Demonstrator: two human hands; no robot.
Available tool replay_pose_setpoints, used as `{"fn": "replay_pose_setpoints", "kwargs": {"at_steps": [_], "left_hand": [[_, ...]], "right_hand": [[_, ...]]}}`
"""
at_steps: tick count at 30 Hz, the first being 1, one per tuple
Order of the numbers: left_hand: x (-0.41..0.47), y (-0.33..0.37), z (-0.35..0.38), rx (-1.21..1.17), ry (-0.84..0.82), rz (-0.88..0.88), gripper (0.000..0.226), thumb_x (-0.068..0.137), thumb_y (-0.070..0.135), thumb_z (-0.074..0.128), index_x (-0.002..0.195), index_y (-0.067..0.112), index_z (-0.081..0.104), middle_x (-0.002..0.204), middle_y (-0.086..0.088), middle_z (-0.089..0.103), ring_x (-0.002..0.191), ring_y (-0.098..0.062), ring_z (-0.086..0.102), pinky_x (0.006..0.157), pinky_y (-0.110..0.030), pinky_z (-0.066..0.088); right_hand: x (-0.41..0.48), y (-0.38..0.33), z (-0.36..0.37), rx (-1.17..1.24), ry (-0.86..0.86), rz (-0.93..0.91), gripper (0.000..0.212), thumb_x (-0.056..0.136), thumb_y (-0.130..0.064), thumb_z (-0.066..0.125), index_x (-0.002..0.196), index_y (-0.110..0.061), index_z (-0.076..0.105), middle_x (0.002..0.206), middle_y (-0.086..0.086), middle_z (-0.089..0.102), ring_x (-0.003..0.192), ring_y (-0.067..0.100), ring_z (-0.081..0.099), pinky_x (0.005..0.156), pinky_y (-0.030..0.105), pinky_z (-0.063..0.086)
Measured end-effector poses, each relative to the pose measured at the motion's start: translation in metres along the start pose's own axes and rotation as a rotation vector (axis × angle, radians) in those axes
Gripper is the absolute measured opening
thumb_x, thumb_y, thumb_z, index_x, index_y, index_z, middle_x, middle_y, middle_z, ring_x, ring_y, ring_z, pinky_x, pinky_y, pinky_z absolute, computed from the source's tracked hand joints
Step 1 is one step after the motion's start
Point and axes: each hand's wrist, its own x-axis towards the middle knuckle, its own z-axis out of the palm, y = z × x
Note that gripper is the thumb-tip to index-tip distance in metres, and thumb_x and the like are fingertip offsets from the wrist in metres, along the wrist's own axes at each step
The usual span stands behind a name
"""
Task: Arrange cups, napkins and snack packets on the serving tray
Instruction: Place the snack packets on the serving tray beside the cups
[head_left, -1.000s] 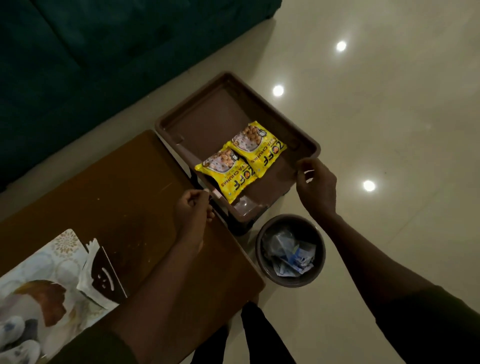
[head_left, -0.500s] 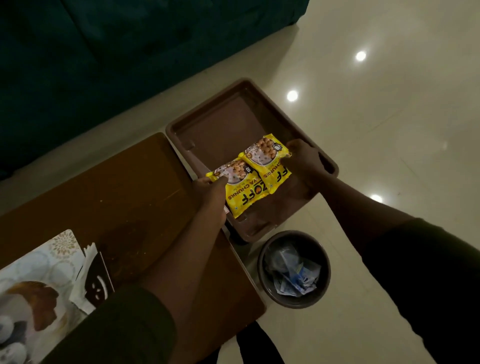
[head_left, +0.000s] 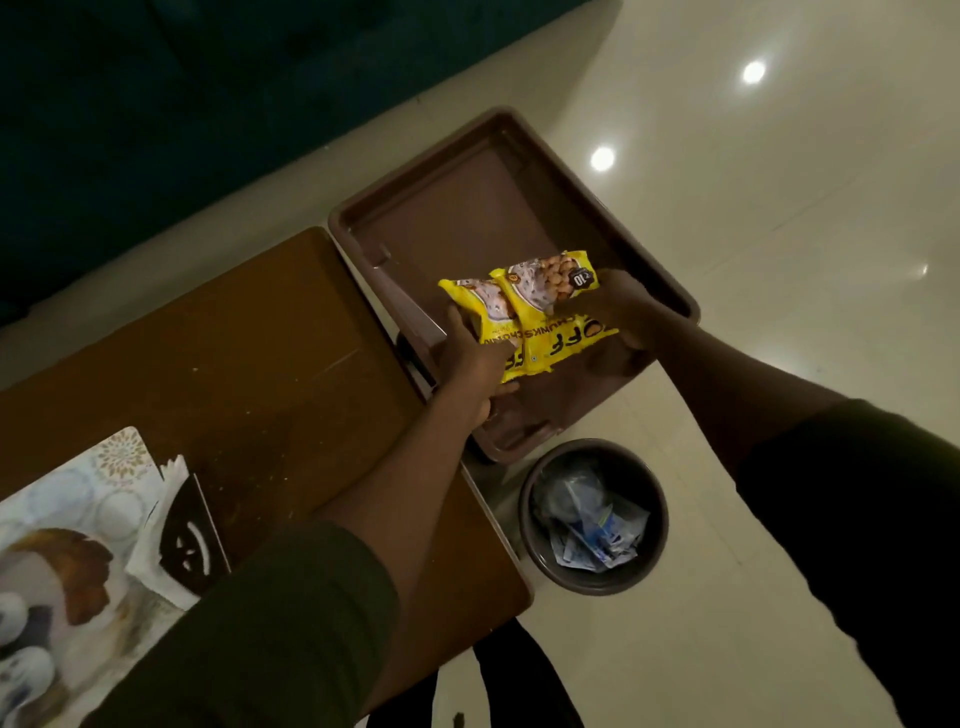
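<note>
Our left hand (head_left: 472, 364) had its fingers curled round the near left edge of the left packet (head_left: 485, 306). Our right hand (head_left: 623, 312) gripped the right side of the right packet (head_left: 545, 296), thumb over its face. The two yellow packets overlapped, the right one lying partly over the left, and both were tilted. We judged them to be held a little above the tray (head_left: 467, 218), not lying flat, though the dim light made that hard to confirm.

Both packets were over the near half of the brown tray, whose far half was bare. The tray stood just off the end of the bench (head_left: 234, 353), on a support we could not make out.

As for progress, we judged the snack step to be under way but not settled, since both packets were in hand over the tray and not yet set down in a tidy place. The napkins (head_left: 150, 525) were in their dark holder (head_left: 187, 535) at the near left of the bench, beside a printed mat (head_left: 78, 478) and well apart from the tray, so that step was not yet done. We saw no cup plainly anywhere, on the tray or the bench.

Outward from there, a round bin (head_left: 631, 470) with crumpled wrappers in it stood on the pale floor (head_left: 753, 260) just near of the tray. A dark sofa (head_left: 182, 104) filled the far left.
</note>
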Motion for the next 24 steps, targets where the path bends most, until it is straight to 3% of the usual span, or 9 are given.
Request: {"fn": "replay_pose_setpoints", "kwargs": {"at_steps": [3, 5, 7, 10, 14, 17, 20, 22, 24], "left_hand": [[-0.001, 0.001, -0.004, -0.015, 0.020, 0.052, 0.078, 0.094, -0.003, 0.050, 0.149, 0.042, 0.018, 0.155, -0.002, 0.030, 0.110, -0.027, 0.060, 0.055, -0.032, 0.058], [-0.002, 0.002, -0.015, -0.020, 0.034, 0.112, 0.076, 0.091, -0.006, 0.051, 0.144, 0.043, 0.027, 0.150, -0.008, 0.039, 0.103, -0.027, 0.065, 0.051, -0.028, 0.057], [-0.008, 0.005, -0.028, -0.081, 0.018, 0.147, 0.075, 0.089, -0.007, 0.053, 0.140, 0.044, 0.032, 0.140, -0.013, 0.048, 0.099, -0.029, 0.067, 0.054, -0.030, 0.057], [-0.023, 0.012, -0.052, -0.179, 0.019, 0.152, 0.071, 0.089, -0.008, 0.052, 0.138, 0.040, 0.037, 0.124, -0.007, 0.057, 0.100, -0.031, 0.067, 0.061, -0.039, 0.060], [-0.042, 0.016, -0.089, -0.264, 0.081, 0.153, 0.065, 0.090, -0.006, 0.049, 0.143, 0.030, 0.035, 0.110, -0.001, 0.061, 0.090, -0.023, 0.066, 0.068, -0.039, 0.060], [-0.055, 0.014, -0.115, -0.342, 0.140, 0.168, 0.066, 0.090, -0.002, 0.050, 0.147, 0.024, 0.028, 0.116, -0.003, 0.058, 0.085, -0.017, 0.063, 0.067, -0.035, 0.058], [-0.077, 0.013, -0.148, -0.447, 0.119, 0.250, 0.056, 0.087, -0.002, 0.053, 0.134, 0.026, 0.041, 0.116, -0.004, 0.062, 0.090, -0.023, 0.067, 0.064, -0.037, 0.060], [-0.095, 0.011, -0.183, -0.455, 0.113, 0.324, 0.056, 0.087, 0.000, 0.055, 0.136, 0.024, 0.043, 0.111, -0.002, 0.065, 0.091, -0.026, 0.069, 0.065, -0.039, 0.061], [-0.115, 0.005, -0.228, -0.405, 0.130, 0.419, 0.056, 0.087, 0.001, 0.057, 0.137, 0.021, 0.043, 0.105, 0.001, 0.066, 0.090, -0.024, 0.070, 0.065, -0.038, 0.061]], "right_hand": [[-0.007, 0.001, -0.010, 0.213, -0.123, -0.020, 0.051, 0.067, -0.009, 0.080, 0.116, -0.010, 0.065, 0.109, 0.012, 0.071, 0.102, 0.034, 0.068, 0.092, 0.044, 0.055], [-0.014, 0.001, -0.015, 0.296, -0.223, -0.028, 0.050, 0.074, -0.003, 0.076, 0.121, -0.010, 0.062, 0.113, 0.014, 0.071, 0.106, 0.036, 0.067, 0.095, 0.047, 0.053], [-0.023, 0.000, -0.014, 0.366, -0.314, -0.053, 0.053, 0.075, -0.008, 0.076, 0.125, -0.014, 0.059, 0.116, 0.013, 0.071, 0.107, 0.035, 0.067, 0.097, 0.048, 0.051], [-0.041, -0.008, -0.001, 0.479, -0.367, -0.069, 0.049, 0.081, -0.008, 0.071, 0.126, -0.018, 0.056, 0.118, 0.012, 0.070, 0.105, 0.032, 0.068, 0.093, 0.044, 0.054], [-0.071, -0.032, 0.020, 0.616, -0.376, -0.091, 0.047, 0.082, -0.010, 0.062, 0.129, -0.010, 0.057, 0.121, 0.018, 0.067, 0.103, 0.033, 0.066, 0.094, 0.042, 0.053], [-0.093, -0.056, 0.041, 0.643, -0.347, -0.078, 0.046, 0.073, -0.014, 0.061, 0.119, -0.008, 0.060, 0.114, 0.016, 0.067, 0.099, 0.032, 0.064, 0.096, 0.044, 0.051], [-0.114, -0.081, 0.070, 0.656, -0.391, -0.182, 0.061, 0.069, -0.013, 0.063, 0.130, -0.013, 0.053, 0.121, 0.015, 0.066, 0.100, 0.032, 0.066, 0.084, 0.042, 0.057], [-0.131, -0.102, 0.088, 0.672, -0.419, -0.273, 0.079, 0.071, -0.003, 0.066, 0.141, -0.026, 0.037, 0.126, 0.012, 0.061, 0.099, 0.034, 0.067, 0.075, 0.046, 0.057], [-0.153, -0.123, 0.109, 0.680, -0.458, -0.352, 0.088, 0.072, 0.008, 0.066, 0.143, -0.029, 0.028, 0.127, 0.011, 0.058, 0.097, 0.034, 0.068, 0.069, 0.045, 0.057]]}}
